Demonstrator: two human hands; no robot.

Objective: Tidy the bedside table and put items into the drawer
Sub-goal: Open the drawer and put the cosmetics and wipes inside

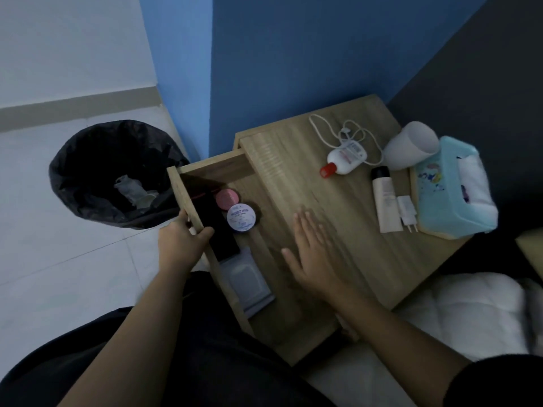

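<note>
Blue walls meet in a corner behind a wooden bedside table [338, 212], with pale floor tiles to its left and white bedding along its near right edge. Beside the table on the floor stands a bin [114, 174] lined with a black bag, crumpled paper inside. The drawer [188, 198] is pulled out on the table's left side. In it lie a black flat case [219, 227] along the front wall, a pink round tin [226, 198], a white round tin [241, 217] just beside it, and a grey pouch [249, 282] at the near end. The left hand [182, 245] grips the drawer's front wall, fingers outside and thumb hooked over the top. The right hand [311, 254] lies flat on the tabletop near its left edge, fingers spread, holding nothing. Toward the far right corner sit a white cable [332, 130], a small bottle [343, 160] with a red cap on its side, and a white cup [410, 145] tipped over. Along the right edge lie a cream tube [386, 201], a white plug [407, 212] touching it, and a teal tissue box [449, 186].
</note>
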